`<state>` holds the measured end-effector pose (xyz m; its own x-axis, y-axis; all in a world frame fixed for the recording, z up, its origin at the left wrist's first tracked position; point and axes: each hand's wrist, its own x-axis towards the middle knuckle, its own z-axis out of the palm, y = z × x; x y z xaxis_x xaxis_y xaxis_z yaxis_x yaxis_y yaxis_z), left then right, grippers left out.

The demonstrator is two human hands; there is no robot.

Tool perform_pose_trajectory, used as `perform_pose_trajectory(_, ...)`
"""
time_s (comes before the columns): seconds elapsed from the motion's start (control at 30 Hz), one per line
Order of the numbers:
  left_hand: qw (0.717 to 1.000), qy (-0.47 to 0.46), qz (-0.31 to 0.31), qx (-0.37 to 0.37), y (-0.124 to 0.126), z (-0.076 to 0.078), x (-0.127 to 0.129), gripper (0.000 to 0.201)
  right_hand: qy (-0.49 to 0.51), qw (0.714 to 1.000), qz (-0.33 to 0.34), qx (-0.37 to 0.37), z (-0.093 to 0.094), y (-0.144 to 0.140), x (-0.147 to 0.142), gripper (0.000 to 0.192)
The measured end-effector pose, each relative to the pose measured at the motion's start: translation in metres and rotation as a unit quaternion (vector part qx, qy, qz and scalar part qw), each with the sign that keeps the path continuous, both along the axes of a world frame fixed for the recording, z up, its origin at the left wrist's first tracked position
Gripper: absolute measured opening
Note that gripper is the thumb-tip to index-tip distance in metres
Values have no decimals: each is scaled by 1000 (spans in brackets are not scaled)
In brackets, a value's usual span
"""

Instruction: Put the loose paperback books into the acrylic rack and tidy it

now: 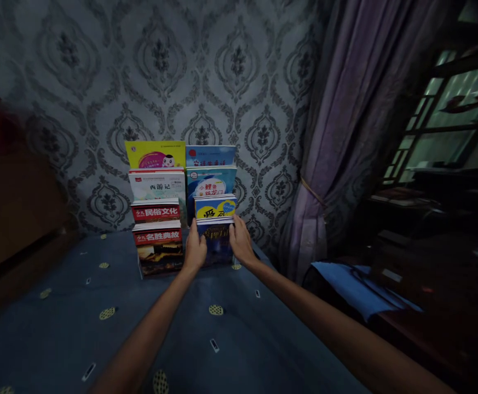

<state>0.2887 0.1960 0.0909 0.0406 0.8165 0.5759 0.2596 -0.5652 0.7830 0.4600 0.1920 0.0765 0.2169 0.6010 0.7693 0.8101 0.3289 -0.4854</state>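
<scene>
Step in hand, as judged: seating the front book of the right-hand column in a tiered display of books. The dark blue book [216, 243] stands upright at the bed's far edge, against the wall, lowest in its column. The left hand [195, 250] presses flat on its left edge and the right hand [241, 241] on its right edge, so both hands are clamped on this one book from either side, fingers extended upward.

Next move, as judged: it calls for even pressure from both sides to keep the book square with the yellow-and-blue book [215, 207] just behind it, and clear of the red-banded book [159, 249] just beside it on the left.

Materials and shapes: the books are thin rectangular paperbacks with glossy printed covers, stepped in two columns of four so that each title strip shows. The bed cover [111, 334] is matte blue fabric dotted with small round yellow motifs. The wall carries grey damask-patterned wallpaper [239, 82]. A purple curtain [341, 137], soft and pleated, hangs tied back at the right.
</scene>
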Motion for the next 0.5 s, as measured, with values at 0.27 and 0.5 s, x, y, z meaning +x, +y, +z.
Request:
perform_pose_trajectory(0.27,997,49,23,47,-1,5,2,71,-22,999,-14,-23,18,-12,-2,55)
perform_pose_trajectory(0.5,952,219,101,188,2,61,2,64,-161,986,-39,16,81,-12,-19,50)
